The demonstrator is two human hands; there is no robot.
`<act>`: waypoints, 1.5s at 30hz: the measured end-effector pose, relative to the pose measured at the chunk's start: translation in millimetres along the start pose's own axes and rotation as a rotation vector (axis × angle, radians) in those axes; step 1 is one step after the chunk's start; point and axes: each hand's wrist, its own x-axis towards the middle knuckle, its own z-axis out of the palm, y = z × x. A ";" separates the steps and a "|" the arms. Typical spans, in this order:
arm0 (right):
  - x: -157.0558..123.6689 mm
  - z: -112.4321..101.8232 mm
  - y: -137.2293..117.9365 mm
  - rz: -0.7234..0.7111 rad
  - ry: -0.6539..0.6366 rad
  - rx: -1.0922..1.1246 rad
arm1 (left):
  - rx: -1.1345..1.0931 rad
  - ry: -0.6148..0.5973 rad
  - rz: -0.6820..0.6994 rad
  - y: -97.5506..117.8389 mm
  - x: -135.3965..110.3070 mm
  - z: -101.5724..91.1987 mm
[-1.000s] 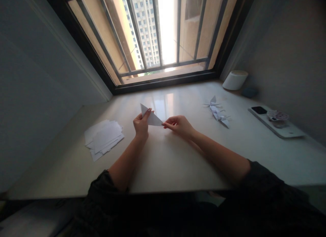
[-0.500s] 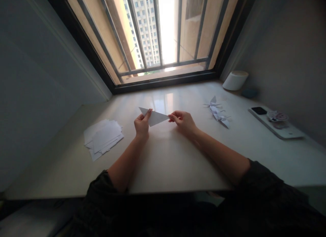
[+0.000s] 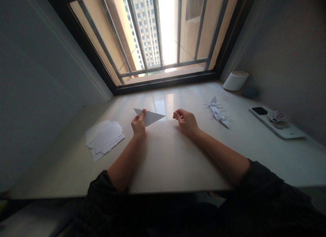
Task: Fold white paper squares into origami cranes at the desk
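L hand (image 3: 139, 125) pinches a folded paper triangle (image 3: 150, 117) above the counter (image 3: 168, 162). R hand (image 3: 187, 121) loosely curled, holds nothing, just right of its tip. Paper stack (image 3: 104, 139) to the left, paper cranes (image 3: 218, 112) to the right.

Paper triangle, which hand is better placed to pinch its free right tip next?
Probably the right hand: it is empty, its fingers loosely curled just beside the pointed tip of the paper triangle, not touching it. The left hand pinches the other end.
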 end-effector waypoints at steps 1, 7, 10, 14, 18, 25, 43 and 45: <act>-0.3 0.1 -0.6 -0.017 0.020 0.020 | 0.024 -0.046 0.008 -1.7 -1.4 0.1; -6.3 6.8 -10.9 -0.092 -0.107 0.242 | 0.180 -0.334 0.030 -17.6 -23.0 3.4; -8.0 8.2 -13.4 -0.079 -0.086 0.308 | 0.219 -0.396 0.007 -20.8 -29.2 3.4; -8.1 8.1 -11.4 -0.045 -0.063 0.317 | 0.253 -0.464 -0.007 -22.5 -28.9 1.9; -8.4 8.4 -9.8 -0.027 -0.091 0.261 | 0.281 -0.479 0.001 -22.9 -29.1 1.7; -5.6 10.3 -10.3 -0.040 -0.208 0.226 | 0.239 -0.384 -0.003 -12.7 -26.8 3.9; -4.0 9.5 -6.7 -0.095 -0.276 0.060 | 0.084 -0.188 0.135 -4.4 -16.3 3.5; -3.9 10.9 -6.4 -0.060 -0.278 0.171 | 0.124 -0.250 0.116 -7.4 -19.5 3.7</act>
